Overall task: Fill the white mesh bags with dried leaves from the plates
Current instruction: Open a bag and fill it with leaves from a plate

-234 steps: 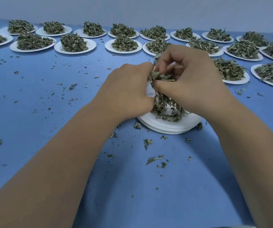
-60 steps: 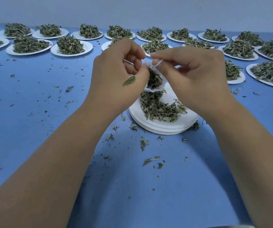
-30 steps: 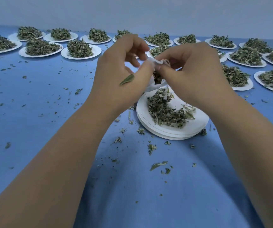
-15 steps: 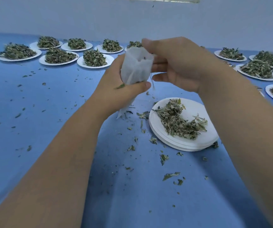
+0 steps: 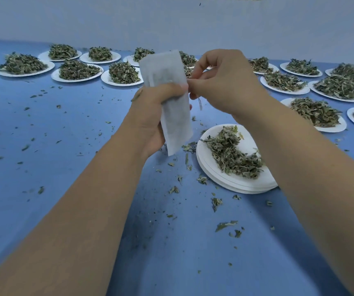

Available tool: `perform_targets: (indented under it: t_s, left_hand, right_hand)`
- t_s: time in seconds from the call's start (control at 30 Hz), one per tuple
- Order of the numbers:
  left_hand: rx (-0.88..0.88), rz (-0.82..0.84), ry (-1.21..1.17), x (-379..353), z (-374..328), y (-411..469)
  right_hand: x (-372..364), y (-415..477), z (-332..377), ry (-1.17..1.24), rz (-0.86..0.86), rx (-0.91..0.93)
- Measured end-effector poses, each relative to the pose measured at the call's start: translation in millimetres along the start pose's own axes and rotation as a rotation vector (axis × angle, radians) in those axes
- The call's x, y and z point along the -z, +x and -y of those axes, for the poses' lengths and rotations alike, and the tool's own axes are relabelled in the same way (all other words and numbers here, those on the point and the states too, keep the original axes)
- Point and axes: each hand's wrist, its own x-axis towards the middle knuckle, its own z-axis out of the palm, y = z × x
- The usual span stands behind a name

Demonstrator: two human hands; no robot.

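Observation:
My left hand (image 5: 152,116) grips a white mesh bag (image 5: 167,82) around its middle and holds it upright above the blue table. The bag looks flat and long. My right hand (image 5: 225,86) is level with the bag's right edge and pinches a thin string (image 5: 199,104) that hangs down beside it. Below the hands, a stack of white plates (image 5: 244,184) carries a loose pile of dried leaves (image 5: 231,152). A single leaf (image 5: 136,96) sticks to the back of my left hand.
Several white plates heaped with dried leaves stand along the back, such as one plate (image 5: 75,71) at the left and another plate (image 5: 317,114) at the right. Leaf crumbs (image 5: 225,225) lie scattered over the blue table (image 5: 43,167). A pale wall rises behind.
The bag, held low over the plate a second ago, is now raised and stretched out upright in my left hand. My right hand has shifted from the bag's top to its string.

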Motion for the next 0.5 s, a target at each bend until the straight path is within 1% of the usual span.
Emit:
perform_targets:
  t_s: [0.1,0.17,0.23,0.37,0.43,0.5]
  left_hand:
    - [0.018,0.057,-0.142,-0.3,-0.8,-1.6]
    - [0.026,0.089,-0.196,-1.2,-0.4,-2.3]
    - [0.019,0.097,-0.229,-0.3,0.2,-2.2]
    - [0.023,0.113,-0.216,1.1,-0.9,-1.8]
    - [0.031,0.146,-0.191,-0.2,-1.3,-2.7]
    - [0.035,0.144,-0.190,-0.2,-1.8,-2.8]
  right_hand:
    - [-5.9,-2.5,-1.5,0.024,0.026,0.010]
    - [-7.7,-5.1,-1.1,0.051,0.057,0.029]
    - [-8.7,-7.0,-0.9,0.026,0.088,0.056]
    - [-10.2,-9.4,1.1,-0.182,0.088,0.116]
    - [-11.1,-10.5,2.7,-0.254,0.141,0.112]
    - [-8.4,-12.9,4.6,-0.351,0.192,0.104]
